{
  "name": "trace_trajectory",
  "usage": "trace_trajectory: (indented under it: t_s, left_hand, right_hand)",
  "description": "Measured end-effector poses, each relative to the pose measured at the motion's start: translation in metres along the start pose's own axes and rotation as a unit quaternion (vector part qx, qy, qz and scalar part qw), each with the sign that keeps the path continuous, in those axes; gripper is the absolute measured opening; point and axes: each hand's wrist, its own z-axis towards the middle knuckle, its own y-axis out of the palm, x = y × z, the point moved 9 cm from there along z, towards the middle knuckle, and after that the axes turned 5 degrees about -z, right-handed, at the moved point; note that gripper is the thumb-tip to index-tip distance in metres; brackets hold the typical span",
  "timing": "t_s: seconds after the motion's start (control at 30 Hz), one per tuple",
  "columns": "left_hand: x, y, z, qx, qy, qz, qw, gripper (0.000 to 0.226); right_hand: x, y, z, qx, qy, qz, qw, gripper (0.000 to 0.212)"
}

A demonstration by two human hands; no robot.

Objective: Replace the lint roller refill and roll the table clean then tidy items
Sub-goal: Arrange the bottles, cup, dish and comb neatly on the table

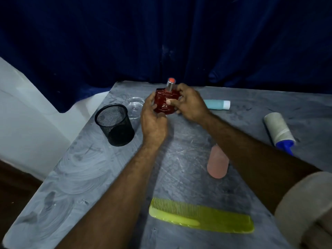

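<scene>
Both hands hold a red perfume bottle point(164, 102) with a silver cap near the far middle of the grey table point(86, 169). My left hand point(152, 119) grips its left side from below. My right hand point(188, 103) grips its right side, thumb across the front. The lint roller point(279, 129), with a pale roll and a blue handle, lies at the right, untouched. A yellow-green comb point(201, 215) lies near the front edge.
A black mesh cup point(115, 124) stands at the left, with a clear glass dish point(133, 105) behind it. A light blue tube point(218, 104) lies behind my right wrist. A pink tube point(217, 162) lies under my right forearm. A dark blue curtain point(161, 36) hangs behind the table.
</scene>
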Motion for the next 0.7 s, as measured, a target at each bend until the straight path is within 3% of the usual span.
trace_trajectory:
  t_s: [0.3,0.7]
  left_hand:
    - [-0.012,-0.008,0.013,-0.013,-0.035,0.024,0.999,0.079]
    - [-0.022,-0.01,0.028,-0.011,-0.039,0.019,0.999,0.08]
  right_hand:
    - [-0.018,0.007,0.004,0.009,-0.005,-0.088,0.996,0.031]
    - [-0.022,0.013,0.008,0.016,0.0,-0.108,0.994,0.03]
